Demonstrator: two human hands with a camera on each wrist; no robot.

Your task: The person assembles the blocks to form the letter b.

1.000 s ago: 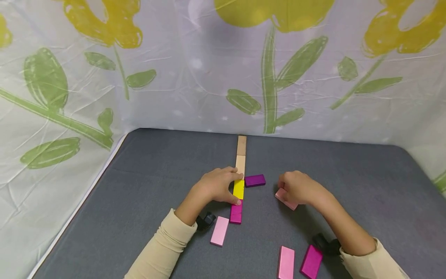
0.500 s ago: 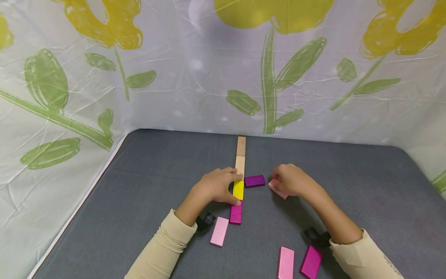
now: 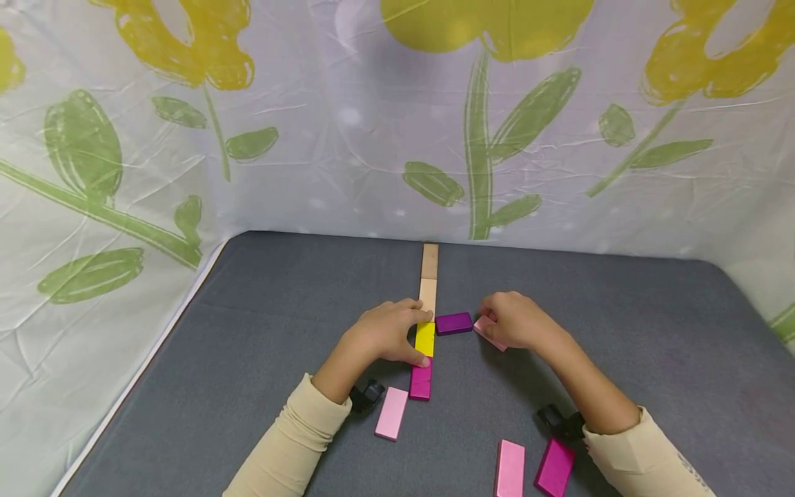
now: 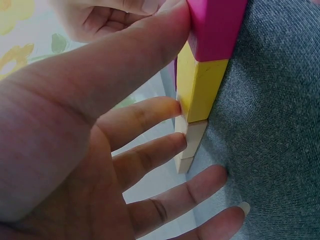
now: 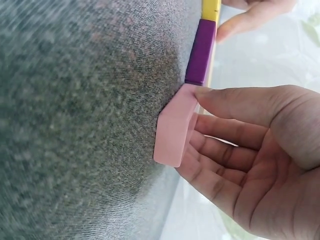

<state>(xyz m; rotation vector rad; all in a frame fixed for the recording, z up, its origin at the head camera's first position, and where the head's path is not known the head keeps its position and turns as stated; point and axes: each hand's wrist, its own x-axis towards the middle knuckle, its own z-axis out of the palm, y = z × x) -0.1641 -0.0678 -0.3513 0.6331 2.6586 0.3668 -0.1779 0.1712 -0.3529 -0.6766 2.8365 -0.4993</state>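
Observation:
A straight row of flat blocks runs away from me: a magenta block (image 3: 420,384), a yellow block (image 3: 425,339) and two plain wooden blocks (image 3: 430,262). Along its left side rests my left hand (image 3: 385,331), fingers spread, with the thumb on the magenta block and fingertips at the yellow and wooden ones. A purple block (image 3: 454,324) juts rightward from the row near the yellow block. My right hand (image 3: 520,321) pinches a light pink block (image 5: 172,135) between thumb and fingers; its near corner meets the purple block's right end, at an angle to it.
Another light pink block (image 3: 391,413) lies left of the magenta end. Toward the front right are a pink block (image 3: 511,468) and a second magenta block (image 3: 555,467), close to the right forearm. A flower-printed curtain (image 3: 348,138) hangs behind the grey table (image 3: 279,290).
My right hand has slid the light pink block leftward and away from me, up to the purple block. The left hand keeps its place on the row.

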